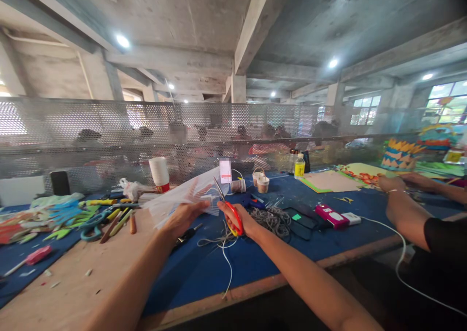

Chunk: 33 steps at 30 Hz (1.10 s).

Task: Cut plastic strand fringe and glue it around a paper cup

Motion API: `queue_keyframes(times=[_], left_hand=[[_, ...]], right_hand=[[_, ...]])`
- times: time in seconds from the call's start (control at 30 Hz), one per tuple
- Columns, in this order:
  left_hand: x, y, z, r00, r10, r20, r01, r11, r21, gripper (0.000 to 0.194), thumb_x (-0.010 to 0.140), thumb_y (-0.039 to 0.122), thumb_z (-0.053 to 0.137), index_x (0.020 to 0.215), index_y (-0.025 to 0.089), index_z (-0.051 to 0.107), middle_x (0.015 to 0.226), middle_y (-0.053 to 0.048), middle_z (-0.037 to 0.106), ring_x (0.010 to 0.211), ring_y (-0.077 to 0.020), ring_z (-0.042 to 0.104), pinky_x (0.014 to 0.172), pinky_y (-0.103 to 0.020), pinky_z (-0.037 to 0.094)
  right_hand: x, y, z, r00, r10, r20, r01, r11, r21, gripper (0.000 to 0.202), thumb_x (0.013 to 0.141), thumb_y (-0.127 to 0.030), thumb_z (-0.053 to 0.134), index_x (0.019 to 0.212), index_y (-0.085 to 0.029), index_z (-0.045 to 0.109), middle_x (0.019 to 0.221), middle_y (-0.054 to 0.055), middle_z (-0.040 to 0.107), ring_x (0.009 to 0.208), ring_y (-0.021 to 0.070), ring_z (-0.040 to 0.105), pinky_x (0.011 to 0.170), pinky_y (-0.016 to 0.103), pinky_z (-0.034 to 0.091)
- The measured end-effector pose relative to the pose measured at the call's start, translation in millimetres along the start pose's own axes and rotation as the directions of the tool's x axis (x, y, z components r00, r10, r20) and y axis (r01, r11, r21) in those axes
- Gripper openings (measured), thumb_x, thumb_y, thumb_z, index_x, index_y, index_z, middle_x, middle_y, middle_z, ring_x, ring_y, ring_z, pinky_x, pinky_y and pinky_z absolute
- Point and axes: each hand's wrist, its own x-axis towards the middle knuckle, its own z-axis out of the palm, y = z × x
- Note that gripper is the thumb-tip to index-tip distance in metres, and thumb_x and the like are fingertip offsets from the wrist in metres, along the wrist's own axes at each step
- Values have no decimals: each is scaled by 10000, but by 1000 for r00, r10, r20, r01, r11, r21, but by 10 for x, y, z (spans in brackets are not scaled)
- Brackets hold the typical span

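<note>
The fingers of my left hand (188,215) are closed on the edge of a translucent white sheet (170,207), and those of my right hand (247,220) wrap around the handles of a pair of scissors (237,219). The sheet is thin and creased, see-through enough to show shapes behind it; it spreads up and away past my left fingers on both sides. The scissors have red-orange handles with a touch of yellow, and their metal blades rise from my grip, tilted left, right beside the sheet; I cannot tell whether they touch it.

A white cord (229,267) trails below my right hand, and a tangle of grey cord (272,220) crowds its right side. Beyond stand a spool (238,185) and a small white bucket (263,184). To my left are a stack of paper cups (159,169) and teal-handled scissors (93,226); far right, a co-worker's hand (392,184) is near orange pieces (367,177).
</note>
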Motion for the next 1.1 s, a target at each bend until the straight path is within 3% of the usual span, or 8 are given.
queue_keyframes(times=[0.4,0.77,0.93,1.1], left_hand=[[-40,45,45,999,-33,-17,34,997,66,906,735,178,817,1508,355,379,1427,-57,605,1285,-283,586,1000,-405,547],[-46,53,33,998,-48,-30,50,994,97,866,712,195,832,1474,354,452,1316,-44,687,1217,-287,635,925,-362,573],[-15,137,-13,997,-16,-77,22,997,71,763,705,195,830,1410,269,548,1237,-65,724,1156,-303,668,858,-364,599],[-18,208,-137,976,24,-214,-18,999,29,710,691,145,824,1359,229,598,1196,-75,739,1071,-267,703,787,-299,604]], right_hand=[[-45,-72,18,997,33,64,-41,991,130,610,854,-730,547,605,-178,474,490,-47,458,374,61,427,380,188,329],[-75,-88,13,997,34,69,-42,992,123,618,855,-736,538,598,-176,492,495,-39,461,398,70,440,417,201,362],[-132,-148,-54,987,35,160,-41,998,40,602,816,-721,597,593,-164,551,520,-4,557,414,79,468,426,202,364],[-159,-143,-78,967,-38,250,56,996,-66,548,810,-637,645,582,-139,650,424,-10,502,395,91,451,447,223,365]])
